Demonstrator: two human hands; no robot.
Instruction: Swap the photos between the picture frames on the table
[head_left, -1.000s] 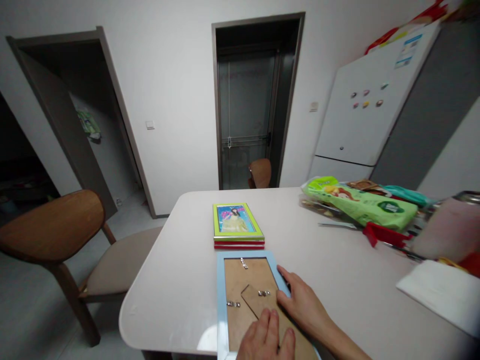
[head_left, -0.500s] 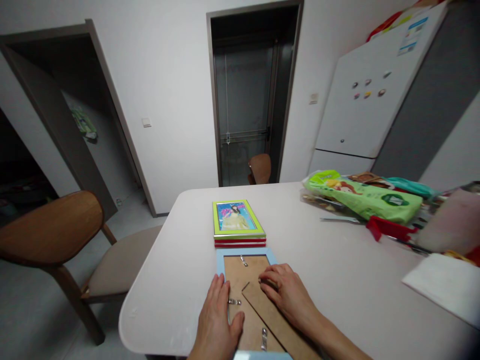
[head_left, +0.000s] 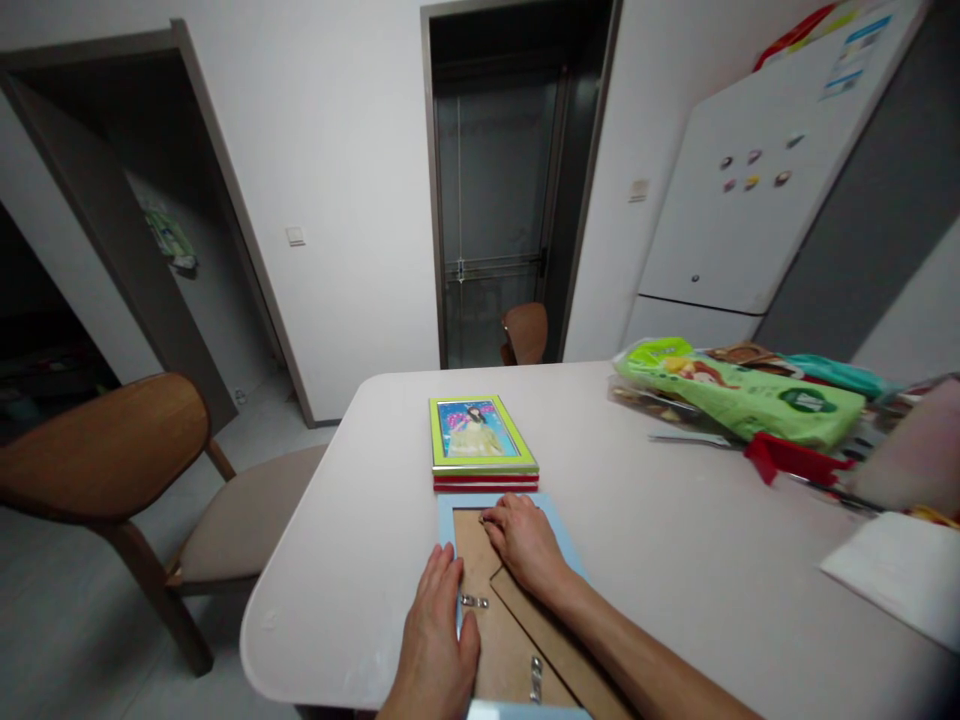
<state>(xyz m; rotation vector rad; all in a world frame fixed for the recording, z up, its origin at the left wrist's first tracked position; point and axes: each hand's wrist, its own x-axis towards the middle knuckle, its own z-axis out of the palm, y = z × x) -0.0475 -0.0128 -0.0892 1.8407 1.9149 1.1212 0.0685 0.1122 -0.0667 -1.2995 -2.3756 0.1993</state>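
A light blue picture frame (head_left: pixel 562 535) lies face down at the table's near edge, its brown backing board (head_left: pixel 471 560) upward. Across the board runs a slanted support leg (head_left: pixel 570 655). Silver metal clips show at the left side (head_left: pixel 474 601) and near the bottom (head_left: pixel 536 680). My left hand (head_left: pixel 435 635) rests flat along the frame's left edge, fingers stretched and thumb over the board. At the top edge, the bent fingers of my right hand (head_left: pixel 525 540) pinch the top clip, which they mostly hide. My right forearm crosses above the leg.
Just beyond the frame sits a stack: a lime-green picture frame (head_left: pixel 439 440) with a picture of a figure in a dress, over red frames (head_left: pixel 487 485). To the right lie a green packet (head_left: pixel 795 400), scissors-like red handles (head_left: pixel 795 460) and white paper (head_left: pixel 900 575). A wooden chair (head_left: pixel 112 450) stands left.
My right hand has moved from the board's right side up and left to the top clip, covering it. My left hand stays on the left edge. The view has shifted slightly.
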